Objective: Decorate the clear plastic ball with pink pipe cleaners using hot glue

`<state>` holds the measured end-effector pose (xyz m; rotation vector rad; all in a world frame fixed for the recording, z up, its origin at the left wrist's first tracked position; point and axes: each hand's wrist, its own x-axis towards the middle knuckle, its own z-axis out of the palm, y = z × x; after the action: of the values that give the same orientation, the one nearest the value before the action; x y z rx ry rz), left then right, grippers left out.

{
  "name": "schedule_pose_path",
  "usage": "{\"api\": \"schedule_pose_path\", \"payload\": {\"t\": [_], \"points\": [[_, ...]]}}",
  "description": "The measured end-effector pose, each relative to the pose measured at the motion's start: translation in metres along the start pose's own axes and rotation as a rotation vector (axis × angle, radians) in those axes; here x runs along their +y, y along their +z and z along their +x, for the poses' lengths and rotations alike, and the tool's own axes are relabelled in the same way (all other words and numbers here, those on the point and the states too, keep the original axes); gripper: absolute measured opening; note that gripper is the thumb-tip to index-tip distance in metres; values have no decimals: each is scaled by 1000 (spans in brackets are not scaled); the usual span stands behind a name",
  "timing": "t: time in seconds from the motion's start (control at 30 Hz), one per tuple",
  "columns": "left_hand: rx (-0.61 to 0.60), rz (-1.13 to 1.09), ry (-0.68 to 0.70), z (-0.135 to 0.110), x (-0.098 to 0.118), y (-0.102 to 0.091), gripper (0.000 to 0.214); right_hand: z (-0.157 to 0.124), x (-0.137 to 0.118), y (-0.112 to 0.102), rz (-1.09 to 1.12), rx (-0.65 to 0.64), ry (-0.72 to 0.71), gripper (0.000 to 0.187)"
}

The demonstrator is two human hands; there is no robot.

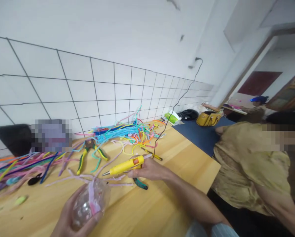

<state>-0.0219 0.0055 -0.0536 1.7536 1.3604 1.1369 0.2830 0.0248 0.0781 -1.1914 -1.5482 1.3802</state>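
My left hand (75,217) is wrapped round a clear plastic ball (81,208) near the front of the table. A pale pink pipe cleaner strip (92,194) runs over the ball, and my thumb presses its lower end. My right hand (147,169) grips a yellow hot glue gun (125,165), with a glue stick (147,156) showing at its rear. The metal nozzle points left, above and a little right of the ball, apart from it. Just under my right hand lies a dark green tool handle (140,184), partly hidden.
Yellow-green pliers (88,154) lie behind the ball. Bundles of coloured pipe cleaners (120,133) line the wall side of the wooden table (182,154). A black cord (179,98) drops from a wall socket. Another person (251,164) sits at the right, near a yellow bag (208,118).
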Motion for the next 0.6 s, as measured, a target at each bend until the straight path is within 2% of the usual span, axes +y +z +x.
{"api": "schedule_pose_path", "payload": {"t": [0.13, 0.27, 0.4, 0.6], "points": [[0, -74, -104, -9, 4, -2, 77, -2, 14, 2, 55, -68, -2, 42], [4, -43, -72, -12, 12, -3, 83, -5, 25, 2, -21, -106, 45, 36], [-34, -44, -34, -15, 20, -5, 83, -8, 30, 2, -96, -139, 16, 28], [-137, -14, 32, -17, 14, -15, 87, -12, 22, 5, -132, -157, 29, 27]]}}
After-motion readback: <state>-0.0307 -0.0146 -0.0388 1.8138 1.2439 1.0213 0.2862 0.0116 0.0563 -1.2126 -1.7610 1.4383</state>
